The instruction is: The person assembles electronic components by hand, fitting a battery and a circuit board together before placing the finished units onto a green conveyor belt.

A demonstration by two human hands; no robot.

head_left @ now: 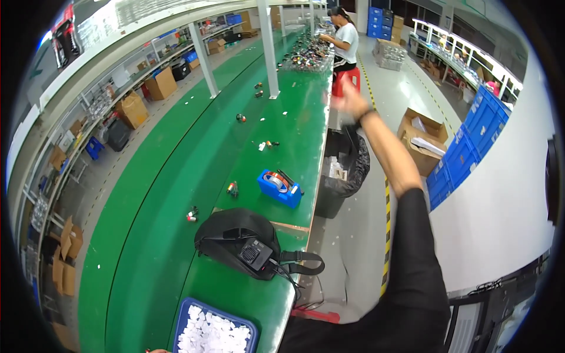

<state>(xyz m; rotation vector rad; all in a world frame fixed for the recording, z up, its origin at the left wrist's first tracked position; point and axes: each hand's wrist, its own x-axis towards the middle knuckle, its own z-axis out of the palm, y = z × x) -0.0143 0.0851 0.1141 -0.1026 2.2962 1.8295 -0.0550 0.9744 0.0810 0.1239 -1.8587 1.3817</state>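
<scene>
My right arm reaches far forward along the table's right edge. At its end my right hand (351, 101) is smeared by motion, so its fingers and anything in them cannot be made out. It is raised above the aisle side, beyond a bin lined with a black bag (357, 170). Only a sliver of my left hand (158, 351) shows at the lower edge, beside a blue tray (255, 329) of small white pieces (212, 332). A black bag with a strap (232, 235) and a blue tape dispenser (276, 191) lie on the green table (235, 176).
Several small wired parts (233, 189) are spread along the table. Farther off, a seated person (346, 41) works beside a heap of parts (306, 53). Blue crates (465, 147) and an open cardboard box (422, 138) stand to the right.
</scene>
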